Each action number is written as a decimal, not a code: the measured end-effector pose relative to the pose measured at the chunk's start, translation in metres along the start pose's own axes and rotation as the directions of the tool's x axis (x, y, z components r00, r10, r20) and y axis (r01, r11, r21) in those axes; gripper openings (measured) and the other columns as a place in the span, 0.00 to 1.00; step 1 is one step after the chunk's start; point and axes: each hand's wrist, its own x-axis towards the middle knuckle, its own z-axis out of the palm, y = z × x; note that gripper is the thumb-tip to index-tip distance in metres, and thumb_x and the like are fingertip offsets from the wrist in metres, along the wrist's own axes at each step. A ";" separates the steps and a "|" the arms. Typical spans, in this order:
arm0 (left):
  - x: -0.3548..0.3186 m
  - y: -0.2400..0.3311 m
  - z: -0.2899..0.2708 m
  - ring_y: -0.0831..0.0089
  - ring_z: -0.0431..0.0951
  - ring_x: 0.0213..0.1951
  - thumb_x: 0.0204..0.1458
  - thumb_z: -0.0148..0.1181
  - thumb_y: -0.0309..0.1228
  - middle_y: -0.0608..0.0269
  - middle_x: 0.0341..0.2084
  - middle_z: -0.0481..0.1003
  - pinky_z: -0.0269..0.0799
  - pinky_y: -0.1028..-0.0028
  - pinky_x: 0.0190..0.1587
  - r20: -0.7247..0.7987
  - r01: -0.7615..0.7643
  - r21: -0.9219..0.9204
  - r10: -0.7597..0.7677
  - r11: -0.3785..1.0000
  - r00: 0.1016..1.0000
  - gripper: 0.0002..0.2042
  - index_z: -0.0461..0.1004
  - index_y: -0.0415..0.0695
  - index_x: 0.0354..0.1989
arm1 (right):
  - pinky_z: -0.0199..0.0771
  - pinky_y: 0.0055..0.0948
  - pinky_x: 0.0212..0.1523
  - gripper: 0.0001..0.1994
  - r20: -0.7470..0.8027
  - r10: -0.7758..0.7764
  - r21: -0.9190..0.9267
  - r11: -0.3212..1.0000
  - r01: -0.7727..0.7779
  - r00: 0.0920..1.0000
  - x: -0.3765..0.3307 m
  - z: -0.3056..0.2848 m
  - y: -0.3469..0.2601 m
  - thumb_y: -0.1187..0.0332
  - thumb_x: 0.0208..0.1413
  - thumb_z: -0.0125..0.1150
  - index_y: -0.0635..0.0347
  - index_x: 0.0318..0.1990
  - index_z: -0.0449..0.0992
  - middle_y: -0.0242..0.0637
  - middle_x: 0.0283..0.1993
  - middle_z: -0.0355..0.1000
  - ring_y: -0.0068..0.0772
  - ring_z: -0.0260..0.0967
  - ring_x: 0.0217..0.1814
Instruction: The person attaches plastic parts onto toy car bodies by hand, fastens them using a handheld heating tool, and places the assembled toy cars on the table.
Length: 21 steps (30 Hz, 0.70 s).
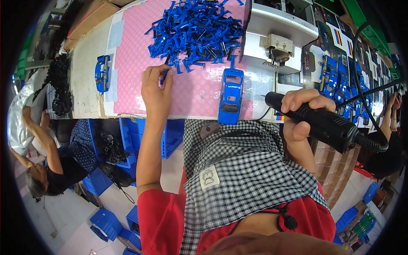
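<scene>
My left hand (pixel 157 87) pinches a small blue plastic part (pixel 163 77) over the pink patterned sheet, just at the near edge of a heap of similar blue parts (pixel 191 34). A black corded electric screwdriver (pixel 321 121) lies in the closed grip of my right hand (pixel 304 108), its tip pointing left. Between my hands, a blue toy car body (pixel 230 95) rests lengthwise at the table's front edge. One more blue part (pixel 233 63) touches or lies just behind its far end; I cannot tell which.
Another blue toy car (pixel 102 73) sits on the left. A metal machine (pixel 278 40) stands at the back right, with several blue toy cars (pixel 340 80) beyond it. The screwdriver's cable loops at right. Blue crates (pixel 172 138) stand below the table. Other people work at both sides.
</scene>
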 end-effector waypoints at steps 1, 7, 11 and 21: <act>0.003 0.003 -0.001 0.70 0.68 0.32 0.47 0.61 0.24 0.62 0.28 0.71 0.65 0.71 0.37 -0.049 -0.174 0.255 0.192 0.951 0.980 0.07 0.75 0.40 0.36 | 0.72 0.35 0.39 0.28 -0.007 0.004 -0.004 1.000 -0.004 1.000 0.000 0.001 0.000 0.56 0.45 0.71 0.54 0.42 0.56 0.41 0.34 0.66 0.35 0.68 0.34; 0.004 0.002 0.012 0.61 0.65 0.38 0.45 0.64 0.29 0.59 0.31 0.69 0.62 0.64 0.42 0.048 -0.300 0.521 0.324 0.799 0.945 0.07 0.76 0.41 0.31 | 0.72 0.34 0.39 0.28 -0.003 -0.012 0.025 1.000 0.012 1.000 0.000 0.002 0.001 0.55 0.44 0.71 0.54 0.42 0.56 0.40 0.34 0.66 0.34 0.68 0.34; 0.001 0.006 0.011 0.60 0.65 0.38 0.44 0.64 0.28 0.59 0.30 0.69 0.62 0.64 0.42 0.127 -0.263 0.536 0.231 0.802 0.965 0.07 0.75 0.41 0.30 | 0.72 0.35 0.39 0.29 0.033 -0.003 0.012 1.000 0.002 0.999 0.000 0.002 -0.001 0.55 0.42 0.72 0.54 0.42 0.57 0.39 0.34 0.66 0.34 0.68 0.35; -0.036 0.030 0.000 0.61 0.73 0.34 0.41 0.62 0.18 0.57 0.29 0.72 0.70 0.68 0.36 0.148 -0.376 0.219 0.350 0.900 0.925 0.10 0.73 0.40 0.34 | 0.72 0.35 0.42 0.30 0.028 0.022 0.043 0.999 -0.023 0.999 -0.002 -0.001 -0.001 0.55 0.39 0.73 0.53 0.43 0.58 0.39 0.34 0.66 0.35 0.68 0.37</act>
